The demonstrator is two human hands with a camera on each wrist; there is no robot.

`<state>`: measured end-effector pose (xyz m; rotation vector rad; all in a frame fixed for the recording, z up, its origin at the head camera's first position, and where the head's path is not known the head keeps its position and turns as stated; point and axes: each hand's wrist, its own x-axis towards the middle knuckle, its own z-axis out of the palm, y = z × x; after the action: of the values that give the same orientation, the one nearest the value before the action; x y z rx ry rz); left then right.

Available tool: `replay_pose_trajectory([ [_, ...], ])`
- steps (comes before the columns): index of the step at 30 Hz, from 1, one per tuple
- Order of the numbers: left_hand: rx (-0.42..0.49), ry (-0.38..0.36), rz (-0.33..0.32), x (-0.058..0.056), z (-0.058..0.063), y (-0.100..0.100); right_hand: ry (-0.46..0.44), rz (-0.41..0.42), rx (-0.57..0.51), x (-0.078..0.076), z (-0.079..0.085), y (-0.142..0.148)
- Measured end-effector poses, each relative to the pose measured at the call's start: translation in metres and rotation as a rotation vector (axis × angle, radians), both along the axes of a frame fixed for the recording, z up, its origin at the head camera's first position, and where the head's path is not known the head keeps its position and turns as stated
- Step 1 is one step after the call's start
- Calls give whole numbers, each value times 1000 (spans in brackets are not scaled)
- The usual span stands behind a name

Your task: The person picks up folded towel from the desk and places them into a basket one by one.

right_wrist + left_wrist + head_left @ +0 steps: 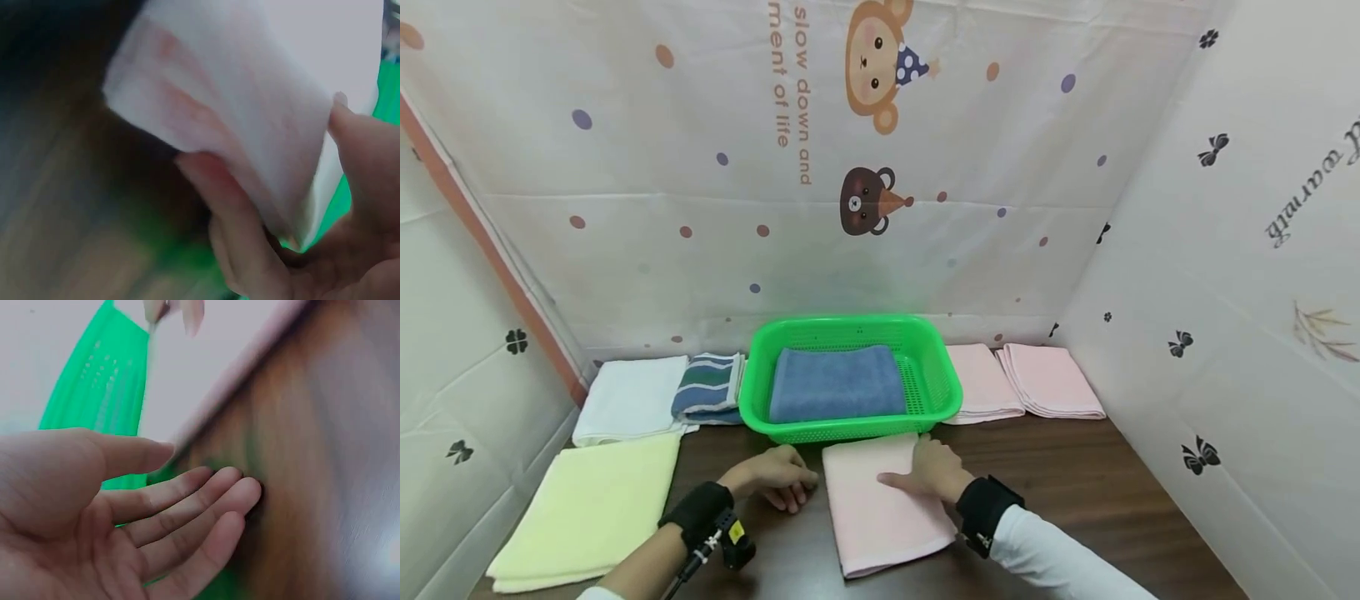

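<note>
Pinching pink towel [880, 517] at 2 o'clk edge w/ R hand [934, 469], thumb on top, fingers under; holding L hand [778, 477] just off its 10 o'clk edge, thumb & fingers apart. Seeing yellow towel [587, 508] at 9. Farther, at 12, blue towel [838, 383] in green basket [949, 387], w/ striped towel [707, 387] & white towel [632, 400] at basket's 9, two pink cloths [983, 379] at 3.

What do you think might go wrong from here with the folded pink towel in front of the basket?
Only the right hand grips the folded pink towel, at one side, while the left hand holds nothing, so its folds might open if lifted. The towel's far edge lies close against the green basket, so it could catch the rim or nudge the basket, perhaps shifting the blue towel inside.
</note>
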<state>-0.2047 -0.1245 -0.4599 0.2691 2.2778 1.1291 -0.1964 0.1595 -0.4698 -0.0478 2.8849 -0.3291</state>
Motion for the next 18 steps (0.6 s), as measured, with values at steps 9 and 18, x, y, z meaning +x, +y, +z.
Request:
replay_pose_trajectory([
  [9, 36, -13, 179, 19, -8, 20, 116, 64, -376, 23, -5, -5],
  [18, 66, -39, 268, 28, -6, 27, -19, -94, -707, 31, -7, 16],
])
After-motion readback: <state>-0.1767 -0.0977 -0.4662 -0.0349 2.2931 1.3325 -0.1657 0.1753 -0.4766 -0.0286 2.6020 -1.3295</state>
